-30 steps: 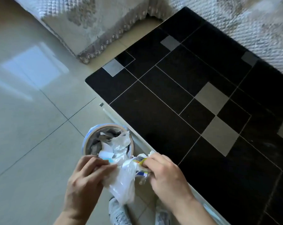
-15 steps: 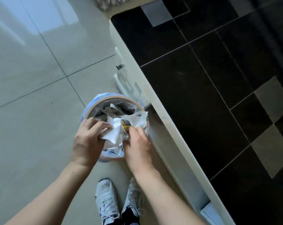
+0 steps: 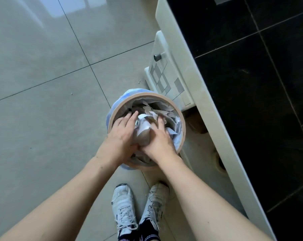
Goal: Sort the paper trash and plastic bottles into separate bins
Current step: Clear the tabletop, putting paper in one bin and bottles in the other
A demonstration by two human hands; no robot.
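Observation:
A round bin with a beige rim [image 3: 165, 99] and a blue liner stands on the floor, full of crumpled paper trash [image 3: 166, 113]. Both my hands are inside it. Between them is a wad of white paper and thin plastic [image 3: 143, 130]. My left hand [image 3: 123, 134] lies against the wad's left side with its fingers stretched forward. My right hand [image 3: 159, 141] grips the wad from the right, with its fingers curled down into the trash and partly hidden. No plastic bottle is in view.
A cream table edge [image 3: 199, 80] with a dark tiled top [image 3: 251, 94] runs along the right, close to the bin. A small drawer front with a metal knob [image 3: 157, 57] is just behind the bin. My white sneakers [image 3: 123, 204] stand below it on grey floor tiles.
Both hands have carried the wad from above the bin down into it and now push it in. The view has tilted down, so the bin is centred.

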